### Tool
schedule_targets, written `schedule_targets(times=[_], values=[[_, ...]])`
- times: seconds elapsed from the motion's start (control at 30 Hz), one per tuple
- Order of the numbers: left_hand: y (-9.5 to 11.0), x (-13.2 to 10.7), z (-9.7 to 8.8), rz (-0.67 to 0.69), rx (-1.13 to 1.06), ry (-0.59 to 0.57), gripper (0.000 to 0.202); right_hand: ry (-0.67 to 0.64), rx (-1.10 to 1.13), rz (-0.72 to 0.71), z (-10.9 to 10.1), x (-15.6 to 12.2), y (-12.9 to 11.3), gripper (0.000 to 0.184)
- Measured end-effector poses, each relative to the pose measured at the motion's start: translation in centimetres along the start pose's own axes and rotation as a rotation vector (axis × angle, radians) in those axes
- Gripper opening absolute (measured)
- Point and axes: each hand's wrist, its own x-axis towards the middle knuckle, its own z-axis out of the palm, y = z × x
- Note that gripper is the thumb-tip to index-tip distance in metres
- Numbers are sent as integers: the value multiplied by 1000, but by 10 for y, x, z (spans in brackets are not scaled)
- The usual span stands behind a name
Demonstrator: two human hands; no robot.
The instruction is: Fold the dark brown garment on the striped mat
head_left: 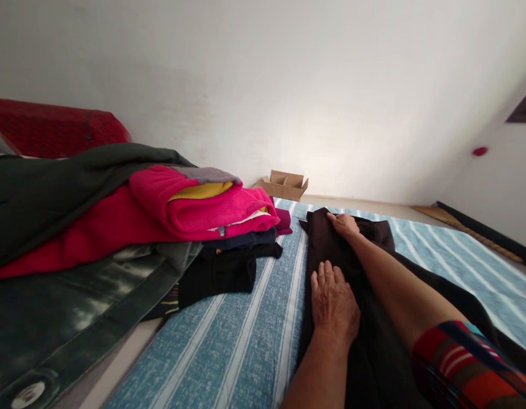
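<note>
A black garment [374, 341] lies spread along the bed under both my hands; I cannot tell its exact kind. My left hand [334, 301] rests flat on its left side, fingers stretched out and holding nothing. Farther off, my right hand [345, 224] has its fingers closed on the cloth near the garment's far end. To the left is a pile of clothes, with a bright pink fleece piece [203, 213] folded over darker ones. Black clothing [229, 272] pokes out beneath it, apart from the garment under my hands.
Blue striped bedding [241, 335] covers the bed. A dark green garment [84, 176] and a dark shiny bag-like item [96, 307] lie at the left, with a red bundle [62, 128] behind. An open cardboard box [284, 186] stands by the wall beyond the bed.
</note>
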Motion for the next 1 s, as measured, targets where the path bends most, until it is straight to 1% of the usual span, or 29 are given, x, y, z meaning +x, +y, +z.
schedule_targets(times=[0.1,0.2,0.3,0.4,0.47,0.57,0.7,0.77,0.83,0.9,1.0], values=[[-1,0,-1,1,-6,-2,43,24,-46,18,-2,-6,-8,60],[-1,1,-3,7,3,-5,44,62,-87,-13,-16,-12,-19,48],[-2,2,-6,13,38,-10,44,94,-114,-70,-44,-22,-22,38],[-3,4,-7,23,76,-19,43,80,-126,-134,-77,-45,-9,30],[-3,5,-8,32,96,-18,43,51,-131,-163,-97,-67,12,25],[-5,7,-7,39,127,-4,43,2,-128,-169,-118,-107,59,23],[-8,10,-5,53,177,11,43,-39,-117,-81,-138,-156,136,28],[-8,11,-5,62,206,9,44,-1,-165,1,-146,-177,173,34],[-8,13,-6,68,238,5,44,58,-209,95,-150,-196,203,44],[-8,15,-7,71,269,2,44,69,-204,145,-150,-213,224,54],[-7,18,-10,72,299,-18,43,11,-137,108,-139,-236,237,64]])
